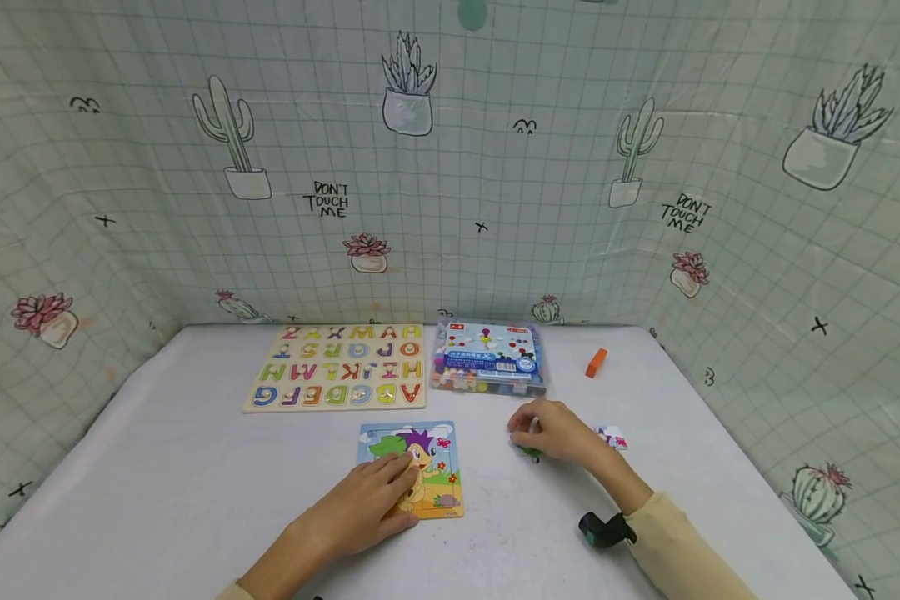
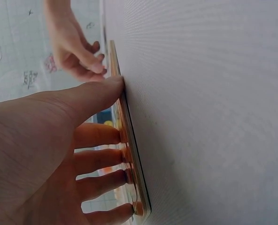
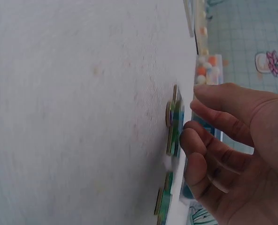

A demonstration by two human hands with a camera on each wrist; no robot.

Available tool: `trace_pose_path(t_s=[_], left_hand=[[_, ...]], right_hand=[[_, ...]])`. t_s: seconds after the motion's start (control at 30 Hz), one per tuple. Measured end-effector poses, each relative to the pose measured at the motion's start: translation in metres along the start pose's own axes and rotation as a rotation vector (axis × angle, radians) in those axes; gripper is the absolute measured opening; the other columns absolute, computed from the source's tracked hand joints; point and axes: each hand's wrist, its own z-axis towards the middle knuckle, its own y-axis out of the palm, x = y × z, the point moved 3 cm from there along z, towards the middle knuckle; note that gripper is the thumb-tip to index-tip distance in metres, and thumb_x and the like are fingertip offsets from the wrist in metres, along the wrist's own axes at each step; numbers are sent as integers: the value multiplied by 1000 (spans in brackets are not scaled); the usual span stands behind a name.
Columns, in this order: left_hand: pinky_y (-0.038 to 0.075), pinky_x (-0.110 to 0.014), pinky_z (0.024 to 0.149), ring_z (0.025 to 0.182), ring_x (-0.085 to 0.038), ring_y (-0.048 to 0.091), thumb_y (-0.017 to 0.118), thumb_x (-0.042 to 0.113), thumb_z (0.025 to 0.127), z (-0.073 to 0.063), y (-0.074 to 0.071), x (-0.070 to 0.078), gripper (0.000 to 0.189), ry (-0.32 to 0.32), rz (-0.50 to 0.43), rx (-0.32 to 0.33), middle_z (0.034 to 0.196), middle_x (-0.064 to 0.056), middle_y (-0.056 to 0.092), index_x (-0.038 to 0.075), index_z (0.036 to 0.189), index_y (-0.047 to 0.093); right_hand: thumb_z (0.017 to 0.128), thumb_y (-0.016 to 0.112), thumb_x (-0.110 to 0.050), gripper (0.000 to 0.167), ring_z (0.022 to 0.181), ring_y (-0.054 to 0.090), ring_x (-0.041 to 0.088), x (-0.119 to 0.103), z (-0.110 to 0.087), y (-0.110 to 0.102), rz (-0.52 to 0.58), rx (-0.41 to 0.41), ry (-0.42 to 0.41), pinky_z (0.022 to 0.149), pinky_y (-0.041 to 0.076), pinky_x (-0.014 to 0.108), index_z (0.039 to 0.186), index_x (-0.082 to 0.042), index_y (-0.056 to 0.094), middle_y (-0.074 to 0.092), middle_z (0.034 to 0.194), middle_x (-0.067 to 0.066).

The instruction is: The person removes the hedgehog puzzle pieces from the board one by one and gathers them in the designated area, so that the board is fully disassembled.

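My left hand (image 1: pixel 371 504) rests on a square cartoon jigsaw puzzle (image 1: pixel 448 467) with a purple-haired animal on it. In the left wrist view, its nearly straight fingers (image 2: pixel 99 159) lie on the board's face and the thumb sits along its near edge. To the right, my right hand (image 1: pixel 551 429) is over a small green puzzle piece (image 1: pixel 528 452), partly hidden by the fingers. From the right wrist, the loosely bent fingers (image 3: pixel 195 140) appear just above a stack or cluster of colourful pieces (image 3: pixel 175 126); nothing is visibly pinched. Whether a fingertip touches them, I cannot tell.
Behind the puzzle lie a wooden alphabet board (image 1: pixel 337 368) and a clear plastic box (image 1: pixel 487 358) of coloured parts. An orange block (image 1: pixel 596 363) sits at the back right. Another puzzle piece (image 1: pixel 612 437) lies beyond my right forearm. Patterned cloth walls (image 1: pixel 450 208) bound the table.
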Motion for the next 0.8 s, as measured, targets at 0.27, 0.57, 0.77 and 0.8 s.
trace_pose_path(t_s=[0.27,0.57,0.77,0.8], left_hand=[[41,-53,109,138,-33,45,62,41,94,1,-1,2,58,1,-3,1,150,-14,47,6,140,53],[40,-53,109,138,-33,45,61,43,94,1,-2,1,59,-2,2,-4,150,-14,47,6,139,53],[41,-53,109,138,-34,45,61,43,95,1,-2,1,58,-2,4,-2,150,-14,47,6,139,53],[41,-53,109,138,-34,45,61,42,95,1,-2,1,58,-1,4,-2,150,-14,47,6,139,53]], right_hand=[[88,73,-18,16,71,52,7,-35,5,13,-13,-65,-72,63,46,18,101,-9,72,66,89,-2],[87,74,-21,17,69,50,5,-70,10,32,-17,-144,-130,63,44,18,102,-12,73,64,90,0],[86,75,-23,23,68,49,4,-84,15,41,-30,-150,-137,62,43,17,107,-12,72,64,91,0],[86,75,-23,25,68,49,4,-85,16,43,-33,-150,-131,62,43,17,108,-12,72,64,91,-1]])
